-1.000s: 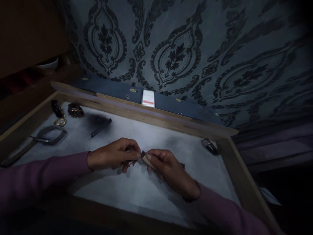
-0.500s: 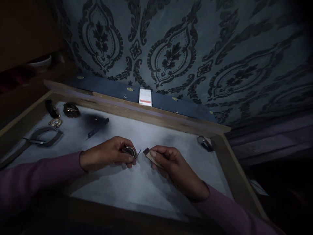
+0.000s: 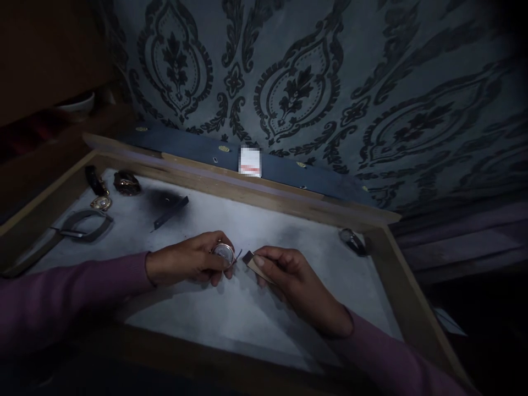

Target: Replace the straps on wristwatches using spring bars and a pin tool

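Between the thumb and fingers of my left hand (image 3: 198, 257) is a round watch case (image 3: 224, 253), its pale dial facing up. A thin dark piece (image 3: 238, 255) juts from the case's right side; I cannot tell exactly what it is. My right hand (image 3: 286, 275) pinches a flat watch strap (image 3: 260, 268), light tan with a dark end that points at the case. A small gap separates the strap's end from the watch case. Both hands are closed, over the white lining (image 3: 206, 324) of a shallow wooden tray (image 3: 231, 190).
At the tray's left lie a black-strapped gold watch (image 3: 99, 190), a dark watch (image 3: 126, 182) and a grey looped strap (image 3: 86, 225). A dark strip (image 3: 170, 213) rests nearer the middle. Another black watch (image 3: 353, 242) is by the right wall. A white pack (image 3: 249, 161) stands behind the rim.
My left hand has tilted the watch case, so its dial now shows pale instead of dark. The case sits slightly closer to the strap. The whole view has shifted a little.
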`<action>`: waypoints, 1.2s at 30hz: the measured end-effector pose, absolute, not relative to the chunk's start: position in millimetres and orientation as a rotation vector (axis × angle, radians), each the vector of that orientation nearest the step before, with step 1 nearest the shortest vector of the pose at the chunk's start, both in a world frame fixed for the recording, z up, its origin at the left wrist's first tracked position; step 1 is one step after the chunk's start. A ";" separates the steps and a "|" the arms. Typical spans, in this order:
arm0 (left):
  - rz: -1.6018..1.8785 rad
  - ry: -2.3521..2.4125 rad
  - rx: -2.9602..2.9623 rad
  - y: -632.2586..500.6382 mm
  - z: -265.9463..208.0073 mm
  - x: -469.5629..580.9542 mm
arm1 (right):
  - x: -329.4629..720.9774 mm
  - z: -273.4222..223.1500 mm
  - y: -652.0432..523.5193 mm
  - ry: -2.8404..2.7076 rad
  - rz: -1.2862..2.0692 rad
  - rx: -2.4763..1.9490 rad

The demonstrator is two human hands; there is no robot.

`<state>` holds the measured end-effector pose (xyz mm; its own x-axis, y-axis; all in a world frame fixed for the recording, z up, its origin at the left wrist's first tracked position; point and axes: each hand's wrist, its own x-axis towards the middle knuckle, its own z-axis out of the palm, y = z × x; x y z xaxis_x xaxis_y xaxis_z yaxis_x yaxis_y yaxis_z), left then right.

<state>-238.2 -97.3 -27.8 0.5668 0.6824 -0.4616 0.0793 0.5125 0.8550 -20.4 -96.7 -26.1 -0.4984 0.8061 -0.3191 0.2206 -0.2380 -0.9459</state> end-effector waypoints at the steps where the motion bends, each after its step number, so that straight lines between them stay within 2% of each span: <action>1: 0.422 0.903 0.998 -97.3 -27.3 -238.4 | -20.3 -26.5 -96.5 -1.587 1.790 -1.231; 36: 0.462 0.887 1.076 -98.2 -33.2 -233.6 | -20.5 -25.5 -94.9 -1.734 1.769 -1.311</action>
